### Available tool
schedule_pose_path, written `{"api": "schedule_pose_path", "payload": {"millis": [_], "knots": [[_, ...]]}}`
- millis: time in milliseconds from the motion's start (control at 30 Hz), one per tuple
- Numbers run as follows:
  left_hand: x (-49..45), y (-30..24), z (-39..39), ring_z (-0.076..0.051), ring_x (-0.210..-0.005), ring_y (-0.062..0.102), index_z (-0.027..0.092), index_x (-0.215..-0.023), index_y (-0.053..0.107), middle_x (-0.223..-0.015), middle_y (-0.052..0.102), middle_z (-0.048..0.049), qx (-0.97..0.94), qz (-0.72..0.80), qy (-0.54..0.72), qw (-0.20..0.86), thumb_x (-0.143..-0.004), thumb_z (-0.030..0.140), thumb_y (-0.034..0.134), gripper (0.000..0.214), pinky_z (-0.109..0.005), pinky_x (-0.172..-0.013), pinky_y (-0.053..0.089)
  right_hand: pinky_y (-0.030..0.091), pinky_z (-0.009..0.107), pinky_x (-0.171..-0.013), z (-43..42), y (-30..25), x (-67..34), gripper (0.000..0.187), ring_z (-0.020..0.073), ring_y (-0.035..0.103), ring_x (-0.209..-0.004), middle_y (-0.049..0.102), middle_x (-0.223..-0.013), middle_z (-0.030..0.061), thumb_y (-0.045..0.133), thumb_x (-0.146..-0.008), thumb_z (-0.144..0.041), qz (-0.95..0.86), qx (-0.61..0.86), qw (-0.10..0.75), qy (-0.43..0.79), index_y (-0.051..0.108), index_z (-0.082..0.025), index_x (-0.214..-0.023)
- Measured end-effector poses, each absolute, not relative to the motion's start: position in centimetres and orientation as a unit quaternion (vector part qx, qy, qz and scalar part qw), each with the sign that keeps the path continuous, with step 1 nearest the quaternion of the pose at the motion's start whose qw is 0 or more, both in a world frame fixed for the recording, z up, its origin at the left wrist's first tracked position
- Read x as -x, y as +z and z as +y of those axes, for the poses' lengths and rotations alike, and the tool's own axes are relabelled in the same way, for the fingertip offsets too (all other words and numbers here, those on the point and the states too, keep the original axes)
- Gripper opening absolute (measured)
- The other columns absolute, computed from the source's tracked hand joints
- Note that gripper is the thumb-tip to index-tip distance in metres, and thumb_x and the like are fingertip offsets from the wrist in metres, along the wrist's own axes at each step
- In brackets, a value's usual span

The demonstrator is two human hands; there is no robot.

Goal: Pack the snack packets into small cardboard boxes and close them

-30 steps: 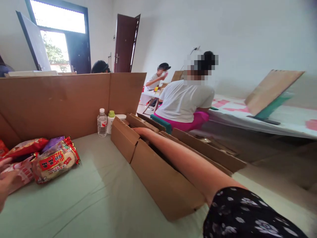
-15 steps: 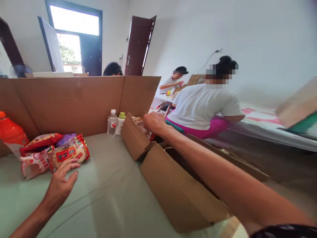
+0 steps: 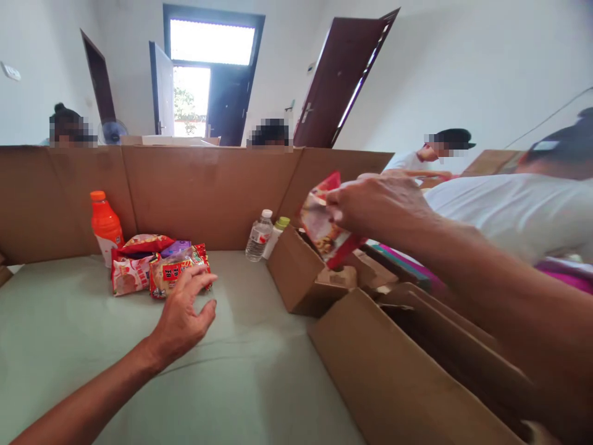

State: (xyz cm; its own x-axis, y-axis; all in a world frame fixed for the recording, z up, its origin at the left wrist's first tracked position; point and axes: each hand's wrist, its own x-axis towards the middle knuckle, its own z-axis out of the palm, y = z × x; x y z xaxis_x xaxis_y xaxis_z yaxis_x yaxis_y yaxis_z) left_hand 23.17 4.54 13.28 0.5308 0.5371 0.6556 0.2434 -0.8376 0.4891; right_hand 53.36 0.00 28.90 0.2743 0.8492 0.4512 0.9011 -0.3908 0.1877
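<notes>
My right hand grips a red snack packet by its top edge and holds it in the air above the open cardboard box. My left hand rests on the green table cover with fingers spread, its fingertips close to a pile of snack packets. The pile holds red, pink and purple bags. An orange drink bottle stands just behind the pile.
A brown cardboard screen walls the back of the table. A clear water bottle and a green-capped bottle stand by the box. A person in a white shirt sits at right; other heads show behind the screen.
My right hand came up out of the box with the red packet in it. The view swung left, and my left hand moved closer to the snack pile.
</notes>
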Motion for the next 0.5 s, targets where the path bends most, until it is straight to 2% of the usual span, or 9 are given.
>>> {"api": "schedule_pose_path", "payload": {"millis": [100,167,200,233,267,333,367,433,500], "knots": [[-22.5,14.3,4.0,-0.037,-0.146,0.039,0.023,-0.144,0.043,-0.154,0.040,-0.0207,-0.871,0.208,0.444,0.033,-0.087,0.022,0.068,0.062,-0.059,-0.115,0.038,0.039,0.040,-0.084,-1.2,29.7,-49.6,0.017,0.0300,0.066,-0.100,0.076,-0.097,0.0188,0.061,-0.090,-0.019,-0.583,0.776,0.059,-0.235,0.074,-0.014,-0.080],[-22.3,14.4,3.8,-0.042,-0.153,0.022,0.024,-0.153,0.032,-0.165,0.022,-0.0213,-0.881,0.182,0.431,-0.065,-0.086,0.026,0.073,0.078,-0.065,-0.119,0.026,0.041,0.033,-0.075,-1.5,28.8,-46.4,0.018,0.0248,0.068,-0.089,0.076,-0.091,0.0126,0.061,-0.091,-0.019,-0.635,0.752,0.124,-0.129,0.076,-0.016,-0.082],[-22.2,14.2,3.8,-0.043,-0.154,0.017,0.024,-0.155,0.027,-0.167,0.016,-0.0207,-0.883,0.167,0.426,-0.103,-0.085,0.025,0.073,0.083,-0.067,-0.120,0.021,0.041,0.029,-0.071,-1.5,27.9,-44.9,0.017,0.0196,0.067,-0.082,0.076,-0.088,0.0063,0.061,-0.091,-0.020,-0.651,0.741,0.136,-0.091,0.077,-0.019,-0.084],[-22.2,13.9,3.8,-0.043,-0.155,0.015,0.025,-0.158,0.023,-0.169,0.012,-0.0198,-0.883,0.154,0.424,-0.130,-0.086,0.022,0.072,0.087,-0.067,-0.121,0.018,0.041,0.025,-0.067,-1.3,26.9,-43.5,0.018,0.0147,0.066,-0.076,0.076,-0.083,0.0011,0.061,-0.092,-0.022,-0.667,0.728,0.146,-0.056,0.077,-0.022,-0.085],[-22.1,13.5,4.0,-0.041,-0.155,0.015,0.025,-0.159,0.019,-0.170,0.010,-0.0187,-0.880,0.145,0.429,-0.145,-0.087,0.018,0.069,0.089,-0.066,-0.122,0.017,0.040,0.023,-0.063,-1.0,25.7,-42.2,0.017,0.0125,0.063,-0.071,0.074,-0.079,0.0000,0.062,-0.091,-0.019,-0.690,0.698,0.192,0.021,0.077,-0.020,-0.084],[-21.7,12.6,4.5,-0.037,-0.154,0.025,0.028,-0.161,0.017,-0.170,0.017,-0.0148,-0.871,0.130,0.451,-0.146,-0.088,0.010,0.062,0.087,-0.061,-0.123,0.024,0.040,0.021,-0.062,-0.2,23.6,-40.6,0.015,0.0101,0.060,-0.069,0.070,-0.074,-0.0019,0.063,-0.089,-0.016,-0.707,0.637,0.275,0.134,0.075,-0.017,-0.081],[-21.4,12.2,4.9,-0.034,-0.151,0.033,0.032,-0.160,0.021,-0.167,0.027,-0.0120,-0.865,0.123,0.468,-0.131,-0.090,0.008,0.058,0.083,-0.057,-0.121,0.031,0.039,0.020,-0.062,0.2,22.8,-40.2,0.014,0.0097,0.058,-0.069,0.068,-0.072,-0.0024,0.064,-0.089,-0.017,-0.711,0.606,0.311,0.173,0.074,-0.016,-0.080],[-20.5,11.7,5.8,-0.032,-0.141,0.048,0.039,-0.156,0.031,-0.159,0.045,-0.0065,-0.862,0.125,0.482,-0.093,-0.092,0.011,0.054,0.073,-0.053,-0.116,0.040,0.040,0.020,-0.063,0.8,21.9,-40.4,0.015,0.0097,0.056,-0.069,0.064,-0.070,-0.0032,0.064,-0.090,-0.022,-0.713,0.555,0.362,0.228,0.073,-0.015,-0.080],[-19.4,11.9,7.3,-0.031,-0.134,0.056,0.046,-0.150,0.038,-0.151,0.054,-0.0020,-0.869,0.134,0.471,-0.068,-0.093,0.019,0.055,0.066,-0.053,-0.113,0.044,0.043,0.020,-0.067,0.9,21.9,-42.1,0.018,0.0106,0.059,-0.073,0.066,-0.076,-0.0022,0.062,-0.093,-0.028,-0.705,0.521,0.402,0.265,0.074,-0.016,-0.086]]}}
